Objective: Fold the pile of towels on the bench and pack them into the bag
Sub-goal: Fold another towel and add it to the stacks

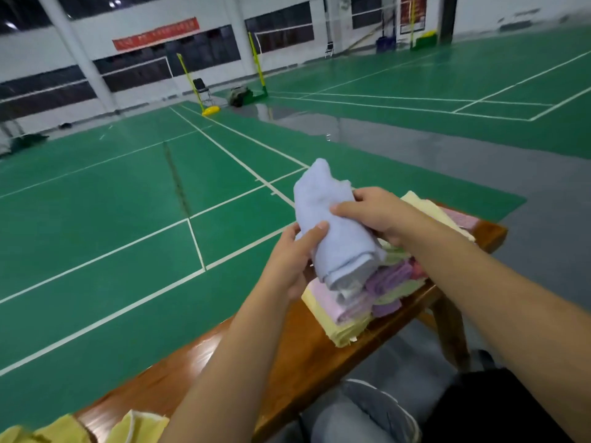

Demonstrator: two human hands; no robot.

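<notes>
Partway through, by the look of it. Stack of folded towels already on the counter in yellow, pink, purple and pale green, edges roughly squared. Pale blue towel up in the air just above that stack, gripped by both hands: left hand with thumb over the near side and fingers underneath, right hand with thumb and fingers curled round the far side. Folded or rolled into a thick bundle with layered edges showing at the lower end, top end bunched and loose, so probably not yet finished. More cream and pink cloth behind the right wrist, flat on the counter, folded or not hard to say. Yellow fabric at the bottom left edge, blurred and cut off; possibly the bag, possibly more towels. Packing not begun as far as can be seen. Left to do: finish this fold, set it on the stack, move everything into the bag.
</notes>
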